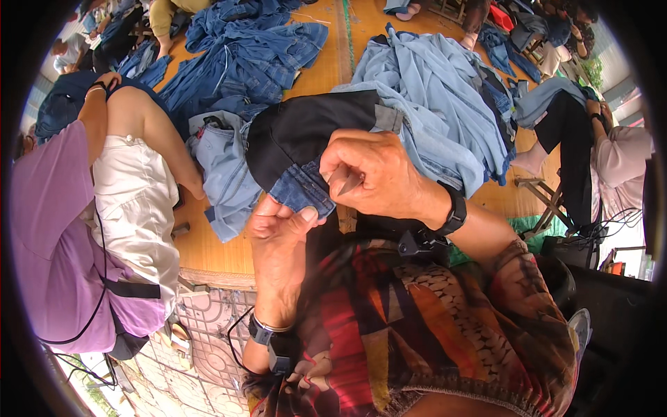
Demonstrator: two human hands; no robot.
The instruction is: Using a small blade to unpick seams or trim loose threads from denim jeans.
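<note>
My left hand (279, 233) pinches the edge of a dark blue denim piece (297, 189) with visible seams, thumb on top. Just above and to its right, my right hand (379, 170) is closed round a small pointed metal blade (351, 183). Most of that tool is hidden in my fist, so its full shape does not show. The blade's tip is close to the denim's right edge; whether they touch I cannot tell. Black cloth (292, 132) with a grey end lies behind the denim.
Light blue jeans (424, 90) are heaped ahead to the right, dark blue jeans (243, 66) ahead to the left. Another light denim garment (226, 167) lies beside my left hand. A person in purple (62, 229) sits close on the left; another person (618, 153) sits at the right.
</note>
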